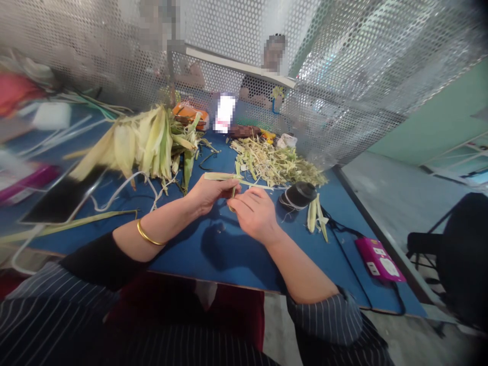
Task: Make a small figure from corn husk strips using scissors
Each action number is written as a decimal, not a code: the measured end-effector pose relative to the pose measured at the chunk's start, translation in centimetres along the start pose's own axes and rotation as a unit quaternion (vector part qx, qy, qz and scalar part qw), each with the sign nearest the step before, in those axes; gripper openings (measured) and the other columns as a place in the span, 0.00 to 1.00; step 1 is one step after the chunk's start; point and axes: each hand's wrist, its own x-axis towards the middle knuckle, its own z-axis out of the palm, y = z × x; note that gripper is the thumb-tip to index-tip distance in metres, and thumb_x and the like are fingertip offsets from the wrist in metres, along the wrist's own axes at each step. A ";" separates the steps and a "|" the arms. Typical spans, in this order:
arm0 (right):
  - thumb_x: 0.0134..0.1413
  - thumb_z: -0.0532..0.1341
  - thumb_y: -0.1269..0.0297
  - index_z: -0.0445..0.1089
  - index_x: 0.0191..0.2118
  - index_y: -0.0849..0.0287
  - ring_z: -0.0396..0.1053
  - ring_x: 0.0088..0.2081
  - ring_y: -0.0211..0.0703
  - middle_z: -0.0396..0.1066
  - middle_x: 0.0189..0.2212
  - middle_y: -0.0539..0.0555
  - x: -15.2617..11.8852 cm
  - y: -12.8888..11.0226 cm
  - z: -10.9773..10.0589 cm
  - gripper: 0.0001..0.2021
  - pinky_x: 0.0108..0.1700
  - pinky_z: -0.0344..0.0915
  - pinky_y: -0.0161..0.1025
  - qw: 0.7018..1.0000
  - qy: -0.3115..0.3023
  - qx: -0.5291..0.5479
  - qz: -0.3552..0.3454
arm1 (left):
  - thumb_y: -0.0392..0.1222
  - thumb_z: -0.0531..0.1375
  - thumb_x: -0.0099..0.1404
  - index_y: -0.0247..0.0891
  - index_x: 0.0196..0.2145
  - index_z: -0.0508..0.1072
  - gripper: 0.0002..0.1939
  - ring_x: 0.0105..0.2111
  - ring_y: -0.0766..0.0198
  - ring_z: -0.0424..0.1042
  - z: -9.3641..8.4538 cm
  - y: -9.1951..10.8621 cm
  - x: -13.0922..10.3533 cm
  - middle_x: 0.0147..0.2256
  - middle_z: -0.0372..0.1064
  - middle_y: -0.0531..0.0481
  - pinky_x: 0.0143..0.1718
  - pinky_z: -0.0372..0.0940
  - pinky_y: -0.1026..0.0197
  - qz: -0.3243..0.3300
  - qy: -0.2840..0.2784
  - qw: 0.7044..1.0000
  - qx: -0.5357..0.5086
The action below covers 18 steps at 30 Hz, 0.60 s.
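Both my hands meet over the blue table, fingers closed around strips of pale green corn husk. My left hand grips the husk, one end of which sticks out past its fingers to the left. Close against it, my right hand pinches a thin part of the same husk; a narrow strip runs off to the right above it. The fingers partly cover how the strips are joined. To the right of my right hand is a black spool with pale thread around it, and a few loose husk pieces lie beside that.
A big bundle of corn husks lies at left, a heap of husk scraps behind my hands. A tablet with a white cable is at left, a magenta power strip at right. Behind a perforated metal screen sit people.
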 end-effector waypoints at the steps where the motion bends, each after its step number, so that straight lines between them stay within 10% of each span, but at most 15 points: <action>1: 0.60 0.52 0.72 0.69 0.34 0.59 0.65 0.30 0.36 0.72 0.28 0.51 0.0 -0.1 0.1 0.10 0.44 0.58 0.39 1.000 0.001 0.002 -0.007 | 0.33 0.64 0.53 0.30 0.24 0.74 0.03 0.24 0.70 0.68 0.0 0.0 -0.1 0.22 0.70 0.49 0.29 0.64 0.66 0.003 0.002 1.000 0.002; 7: 0.60 0.52 0.71 0.69 0.41 0.58 0.67 0.33 0.37 0.73 0.31 0.51 0.1 -0.4 -0.4 0.09 0.46 0.59 0.40 0.999 -0.010 0.033 -0.028 | 0.32 0.64 0.53 0.29 0.29 0.75 0.04 0.23 0.70 0.68 -0.2 0.3 0.1 0.22 0.70 0.50 0.28 0.64 0.66 0.009 0.011 1.000 0.007; 11: 0.58 0.56 0.64 0.63 0.52 0.59 0.67 0.44 0.45 0.73 0.40 0.57 0.1 0.4 -1.0 0.16 0.49 0.58 0.44 0.988 0.067 0.003 0.139 | 0.33 0.63 0.56 0.30 0.29 0.74 0.03 0.24 0.70 0.69 -0.7 0.7 0.5 0.23 0.69 0.51 0.31 0.66 0.65 0.005 0.013 1.000 -0.023; 18: 0.61 0.52 0.63 0.68 0.35 0.58 0.68 0.32 0.40 0.73 0.29 0.52 -0.1 1.2 -0.3 0.10 0.45 0.56 0.41 0.968 -0.022 -0.011 0.250 | 0.45 0.63 0.57 0.31 0.28 0.72 0.12 0.24 0.69 0.69 -0.9 0.9 0.5 0.24 0.68 0.50 0.30 0.66 0.64 -0.064 -0.048 0.996 -0.028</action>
